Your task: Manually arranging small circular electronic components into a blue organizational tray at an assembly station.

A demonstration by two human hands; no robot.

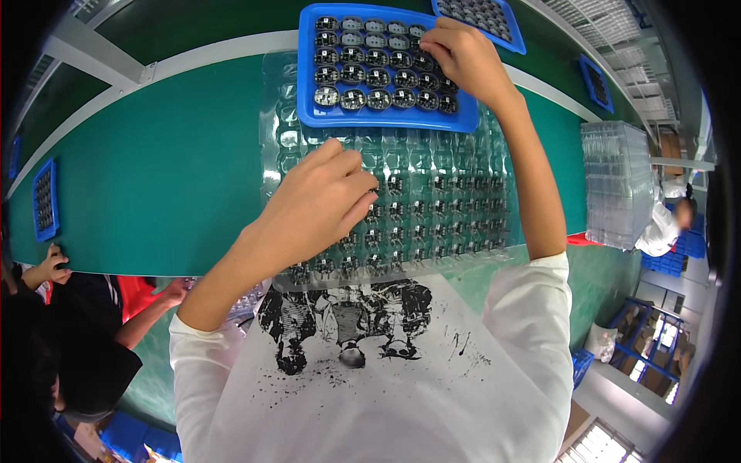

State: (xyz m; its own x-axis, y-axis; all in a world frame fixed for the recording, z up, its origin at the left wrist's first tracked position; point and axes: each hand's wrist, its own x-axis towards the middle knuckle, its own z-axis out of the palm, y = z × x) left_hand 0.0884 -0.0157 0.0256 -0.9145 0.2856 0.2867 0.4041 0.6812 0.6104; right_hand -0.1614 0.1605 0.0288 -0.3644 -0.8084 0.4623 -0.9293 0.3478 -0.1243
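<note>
Green table (170, 154), smooth and broad; on it a glossy, dimpled clear tray (272, 139), its far end under a blue tray (386, 121). Hands apart: left (324, 189) over clear, right (467, 62) at blue, fingertips bunched, grip unclear. Shiny rounded parts (378, 77) fill the blue; seemingly piece-by-piece handling, calling for light fingertips next.

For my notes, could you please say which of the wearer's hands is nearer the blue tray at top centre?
Right. The right hand is over the right side of the blue tray; the left hand is below it in the picture, over the clear plastic tray.
</note>
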